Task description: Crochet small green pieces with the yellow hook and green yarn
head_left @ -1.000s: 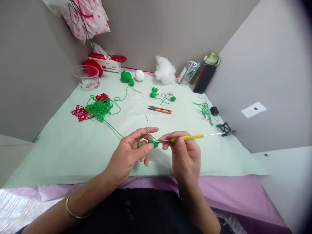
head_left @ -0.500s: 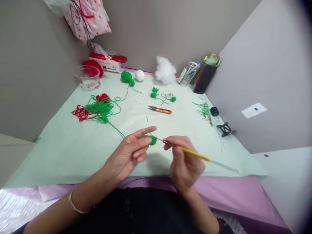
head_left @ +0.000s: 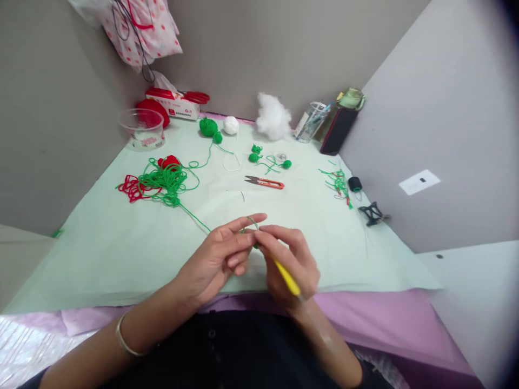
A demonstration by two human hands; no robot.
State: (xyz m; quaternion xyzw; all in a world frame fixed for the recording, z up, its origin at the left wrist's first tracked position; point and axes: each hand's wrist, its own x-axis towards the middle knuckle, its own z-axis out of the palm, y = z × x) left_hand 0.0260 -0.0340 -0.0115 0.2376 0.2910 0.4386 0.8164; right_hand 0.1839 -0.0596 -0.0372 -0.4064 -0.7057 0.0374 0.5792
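My left hand [head_left: 219,249] is closed on a small green crochet piece [head_left: 255,246], mostly hidden between its fingertips and my right hand. A strand of green yarn [head_left: 252,220] loops over the raised left index finger. From there the yarn trails back to a loose green tangle [head_left: 166,181] at the left. Between the thumb and fingers of my right hand [head_left: 290,262] is a crochet hook with a yellow grip [head_left: 287,277]. The hook's tip is hidden at the work, where both hands almost meet. Orange thread snips [head_left: 264,182] lie beyond the hands.
Red yarn [head_left: 135,189] lies beside the tangle. Farther back are a green yarn ball [head_left: 208,127], a white ball [head_left: 231,125], white stuffing [head_left: 273,116] and small green pieces [head_left: 253,157]. A clear tub [head_left: 142,138] stands left; yarn scraps [head_left: 338,182] and a black spool [head_left: 354,184] lie right.
My right hand has moved left, close to my left fingertips, and the hook has swung to point more steeply down toward me. The green piece is now mostly covered.
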